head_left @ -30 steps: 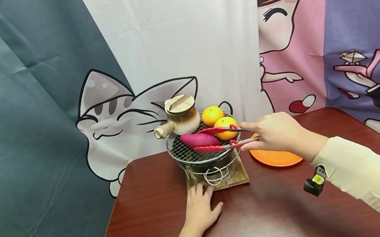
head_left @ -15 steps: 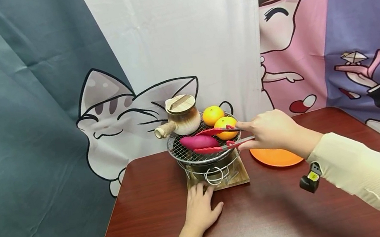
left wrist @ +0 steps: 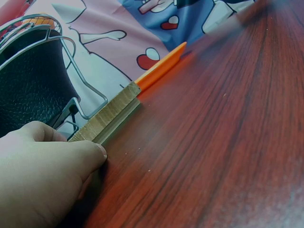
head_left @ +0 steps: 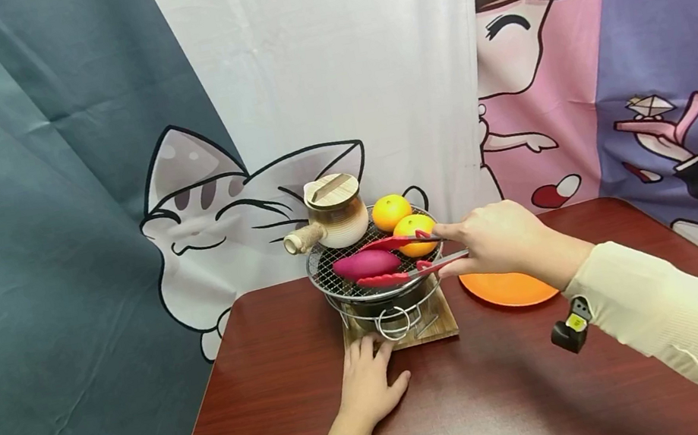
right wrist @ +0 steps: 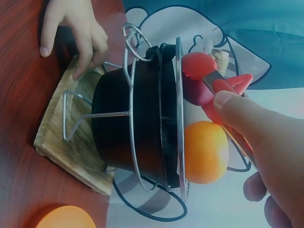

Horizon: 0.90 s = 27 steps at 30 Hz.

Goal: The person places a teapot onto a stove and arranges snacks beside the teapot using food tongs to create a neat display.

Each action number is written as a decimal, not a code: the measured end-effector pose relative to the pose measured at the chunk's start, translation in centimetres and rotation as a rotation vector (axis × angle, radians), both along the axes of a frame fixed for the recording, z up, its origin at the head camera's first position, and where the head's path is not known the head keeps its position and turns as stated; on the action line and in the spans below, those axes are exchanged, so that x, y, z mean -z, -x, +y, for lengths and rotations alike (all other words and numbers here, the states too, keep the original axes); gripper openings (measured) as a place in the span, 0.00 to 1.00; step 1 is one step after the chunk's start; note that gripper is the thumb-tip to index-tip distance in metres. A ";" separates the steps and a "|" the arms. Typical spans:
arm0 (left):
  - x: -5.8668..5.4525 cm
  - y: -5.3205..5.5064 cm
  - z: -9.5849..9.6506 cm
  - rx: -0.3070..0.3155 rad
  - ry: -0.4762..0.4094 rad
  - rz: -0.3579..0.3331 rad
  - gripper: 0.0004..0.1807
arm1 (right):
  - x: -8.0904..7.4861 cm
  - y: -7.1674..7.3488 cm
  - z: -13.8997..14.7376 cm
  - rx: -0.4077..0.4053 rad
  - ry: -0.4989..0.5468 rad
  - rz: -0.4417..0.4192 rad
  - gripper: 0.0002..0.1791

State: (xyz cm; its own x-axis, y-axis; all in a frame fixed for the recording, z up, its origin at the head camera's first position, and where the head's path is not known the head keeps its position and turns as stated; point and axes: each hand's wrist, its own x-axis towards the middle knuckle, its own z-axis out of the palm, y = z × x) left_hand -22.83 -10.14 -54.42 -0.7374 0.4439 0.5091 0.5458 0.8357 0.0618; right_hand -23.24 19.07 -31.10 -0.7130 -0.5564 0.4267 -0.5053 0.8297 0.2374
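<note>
My right hand (head_left: 505, 241) grips a pair of tongs (head_left: 416, 269) with red tips and metal arms. The tips lie on either side of a purple sweet potato (head_left: 365, 265) on the round wire grill rack (head_left: 332, 282); whether they touch it I cannot tell. Two oranges (head_left: 392, 212) sit behind and right of it, the nearer one partly behind the tongs. My left hand (head_left: 366, 384) rests at the front edge of the wooden board (head_left: 439, 322) under the stove. In the left wrist view its thumb lies beside the board's edge (left wrist: 111, 111).
A lidded clay pot (head_left: 337, 212) with a side handle stands at the rack's back left. The black stove bowl (right wrist: 137, 118) sits in a wire frame (right wrist: 130, 95). An orange plate (head_left: 507, 291) lies on the brown table (head_left: 270, 408), right of the board. A printed curtain hangs behind.
My right hand and the tongs have shifted slightly left. The sweet potato, tilted at first, now lies more level on the rack between the tips. My left hand has not moved.
</note>
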 end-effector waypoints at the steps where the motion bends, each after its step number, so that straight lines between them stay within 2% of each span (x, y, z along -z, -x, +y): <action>1: 0.0 0.0 0.0 0.000 0.000 0.000 0.29 | 0.0 0.0 0.0 0.003 -0.001 -0.006 0.34; 6: 0.0 0.0 0.0 0.003 -0.003 0.004 0.29 | -0.3 0.0 0.0 0.009 0.003 -0.032 0.35; 17: 0.1 0.0 0.0 0.006 -0.006 0.008 0.28 | -0.4 -0.1 0.1 0.000 0.016 -0.021 0.34; 27: 0.0 0.0 0.0 0.009 -0.008 0.006 0.29 | -0.6 0.0 0.2 0.014 0.021 -0.029 0.38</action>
State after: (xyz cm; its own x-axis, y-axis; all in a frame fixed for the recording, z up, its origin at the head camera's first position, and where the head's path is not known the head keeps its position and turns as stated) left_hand -22.83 -10.16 -54.41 -0.7304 0.4463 0.5170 0.5536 0.8302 0.0655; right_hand -23.22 19.25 -30.45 -0.7326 -0.5376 0.4174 -0.5002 0.8412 0.2054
